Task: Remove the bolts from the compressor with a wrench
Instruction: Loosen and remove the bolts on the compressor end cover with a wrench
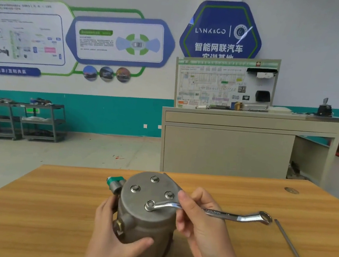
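A grey metal compressor [145, 221] stands upright on the wooden table [42, 209]. Its round top plate carries several bolts [155, 179]. A double ring wrench [226, 215] lies across the top, one ring seated on the nearest bolt [149, 204]. My right hand [199, 222] grips the wrench shaft near the plate's right rim. My left hand [110, 234] wraps the compressor's left side, thumb across the front. A green-capped fitting [115, 180] sticks out at the upper left.
A screwdriver with a yellow handle [295, 256] lies on the table at the right. A round grommet [291, 190] sits in the far right of the tabletop. Beyond stand a beige workbench [235, 147] and metal carts [22, 120].
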Tool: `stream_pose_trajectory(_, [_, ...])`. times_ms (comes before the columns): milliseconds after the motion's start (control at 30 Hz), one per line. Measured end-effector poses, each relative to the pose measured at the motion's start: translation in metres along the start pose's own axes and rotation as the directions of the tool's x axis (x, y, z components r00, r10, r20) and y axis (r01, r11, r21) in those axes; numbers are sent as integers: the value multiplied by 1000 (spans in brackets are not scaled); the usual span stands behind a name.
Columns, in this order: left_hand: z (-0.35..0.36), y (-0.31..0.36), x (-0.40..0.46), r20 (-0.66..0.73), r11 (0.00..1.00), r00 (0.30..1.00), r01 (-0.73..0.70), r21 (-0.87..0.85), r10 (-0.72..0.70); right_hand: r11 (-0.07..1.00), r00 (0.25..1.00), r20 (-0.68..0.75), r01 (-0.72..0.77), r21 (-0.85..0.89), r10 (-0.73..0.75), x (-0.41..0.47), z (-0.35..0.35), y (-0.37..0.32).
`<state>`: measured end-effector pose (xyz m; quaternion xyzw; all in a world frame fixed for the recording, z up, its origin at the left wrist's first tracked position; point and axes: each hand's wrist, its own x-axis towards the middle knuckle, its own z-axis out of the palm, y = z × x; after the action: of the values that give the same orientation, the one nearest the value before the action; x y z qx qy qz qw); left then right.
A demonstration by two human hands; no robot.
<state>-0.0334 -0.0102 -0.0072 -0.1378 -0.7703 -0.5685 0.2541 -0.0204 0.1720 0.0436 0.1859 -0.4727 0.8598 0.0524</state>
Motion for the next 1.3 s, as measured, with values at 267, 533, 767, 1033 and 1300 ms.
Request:
stream_pose_trajectory(267, [6, 10, -6, -153, 978, 985, 103, 184, -75, 964, 919, -319, 261, 53, -231, -7, 26, -7])
stream_pose_trajectory(533, [26, 15, -18, -225, 955, 962, 205, 212, -156, 896, 745, -508, 293, -333, -432, -24, 46, 23])
stream_pose_trajectory(767, [59, 28, -27, -412, 957, 900, 234, 173, -145, 728, 612, -465, 289, -622, -640, -25, 54, 29])
stream_pose_trajectory(1033, [68, 37, -31, -363, 930, 898, 326, 167, -249, 711, 613, -463, 245, -659, -640, -19, 44, 28])
stream_pose_trajectory(1300, [69, 43, -36, -286, 939, 928, 296, 174, -239, 626, 660, -304, 324, -710, -687, -21, 41, 33])
